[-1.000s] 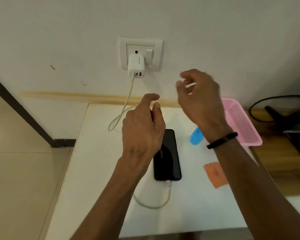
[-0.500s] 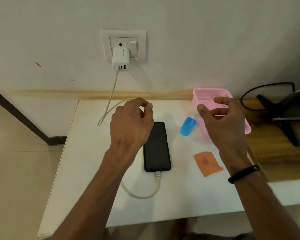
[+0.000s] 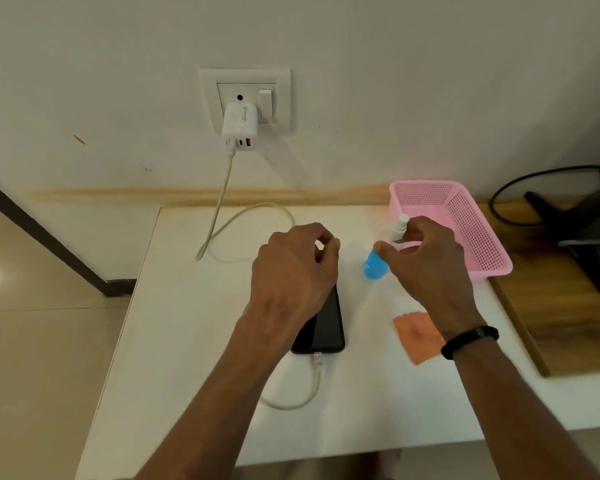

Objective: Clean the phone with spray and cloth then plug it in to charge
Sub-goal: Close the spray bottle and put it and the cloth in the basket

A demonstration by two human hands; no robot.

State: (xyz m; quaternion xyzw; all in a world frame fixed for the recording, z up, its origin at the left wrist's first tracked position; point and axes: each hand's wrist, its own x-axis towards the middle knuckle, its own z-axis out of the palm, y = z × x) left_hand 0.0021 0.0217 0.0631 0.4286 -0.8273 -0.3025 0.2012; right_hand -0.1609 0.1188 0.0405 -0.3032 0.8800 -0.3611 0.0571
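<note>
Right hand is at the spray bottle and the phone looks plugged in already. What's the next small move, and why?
Probably close the right hand round the spray bottle and lift it. Its thumb and fingers are at the bottle, which stands beside the pink basket, though a firm grip is not clear. The phone lies with the cable in it, the orange cloth untouched, the left hand above it holding nothing.

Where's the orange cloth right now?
The orange cloth lies flat on the white table, right of the phone, partly under the right wrist, nearer than the pink basket.
</note>
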